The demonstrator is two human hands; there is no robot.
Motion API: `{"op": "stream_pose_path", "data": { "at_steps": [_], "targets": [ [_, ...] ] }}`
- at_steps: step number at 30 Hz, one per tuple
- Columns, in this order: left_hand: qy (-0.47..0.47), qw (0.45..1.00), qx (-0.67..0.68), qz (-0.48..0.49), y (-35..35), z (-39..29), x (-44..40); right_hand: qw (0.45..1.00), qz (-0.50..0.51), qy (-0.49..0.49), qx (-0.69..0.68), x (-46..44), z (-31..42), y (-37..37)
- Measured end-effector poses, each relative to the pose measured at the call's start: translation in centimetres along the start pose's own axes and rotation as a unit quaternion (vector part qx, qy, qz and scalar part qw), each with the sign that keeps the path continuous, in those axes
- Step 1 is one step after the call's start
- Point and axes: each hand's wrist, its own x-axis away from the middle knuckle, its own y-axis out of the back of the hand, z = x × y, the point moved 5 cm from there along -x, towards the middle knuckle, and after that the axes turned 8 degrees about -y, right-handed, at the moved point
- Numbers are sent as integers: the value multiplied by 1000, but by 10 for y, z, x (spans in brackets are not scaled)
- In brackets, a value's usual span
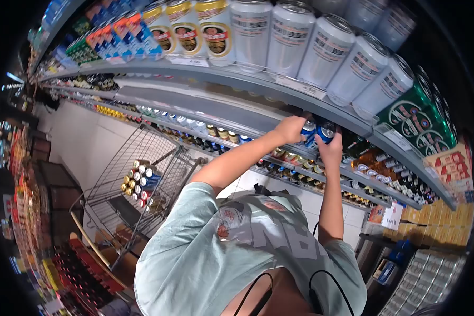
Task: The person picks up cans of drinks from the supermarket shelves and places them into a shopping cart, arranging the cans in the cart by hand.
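Side by side at the middle shelf are two blue cans, tops toward me. My left hand (290, 129) is closed around the outer side of the left blue can (308, 128). Around the right blue can (326, 131) my right hand (330, 148) is closed, its thumb near the front. The cans are close together, and the fingers behind them are partly hidden. Whether the cans rest on the middle shelf (216, 108) or are lifted off it, I cannot tell.
Above, a shelf carries tall white cans (289, 37), gold-and-white cans (214, 31) and green can packs (413, 113). Bottles and cans line the lower shelves. To the left stands a wire shopping cart (118, 174) with several cans (142, 179) inside. Stacked cartons (432, 224) are at right.
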Motion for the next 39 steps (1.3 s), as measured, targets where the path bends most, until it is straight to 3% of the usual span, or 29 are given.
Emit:
{"op": "stream_pose_path", "data": {
  "at_steps": [1,3,5,9,11,13,15,17,19,21,23,25,27,29,32,36,37,39],
  "targets": [
    [13,1000,4,-20,-3,3,4,1000,7,-31,-3,2,8,3],
    [9,996,29,-85,1,0,22,999,-33,36,-8,-6,-10,-12],
    [53,991,68,-103,12,-9,42,1000,-10,-9,6,-8,-9,-13],
    [0,972,102,-211,27,-3,91,1000,23,14,16,10,12,-15],
    [5,958,88,-273,43,6,120,977,20,150,-153,17,4,-25],
    [37,940,99,-323,76,5,159,981,93,56,-163,38,34,-13],
    [48,927,110,-355,110,9,207,968,97,112,-203,57,69,-14],
    [49,913,59,-402,139,15,266,964,127,87,-215,77,105,-29],
    [115,899,20,-422,162,27,328,953,196,63,-224,100,139,-60],
    [184,892,-2,-413,185,38,394,939,262,89,-206,125,173,-102],
    [248,877,-43,-409,205,50,458,893,369,35,-256,162,222,-150],
    [315,854,-51,-411,216,69,520,866,447,67,-214,196,257,-207],
    [360,833,-44,-418,218,96,577,846,478,170,-166,232,301,-260],
    [388,818,-41,-423,211,125,628,826,510,179,-162,268,333,-312],
    [402,839,-9,-367,190,169,690,805,556,133,-159,313,362,-386],
    [412,845,15,-340,168,212,739,808,521,272,-51,365,395,-461],
    [411,846,26,-339,160,223,750,812,543,204,-63,377,390,-483],
    [417,849,25,-323,144,244,769,817,542,195,-15,401,390,-517]
  ]
}}
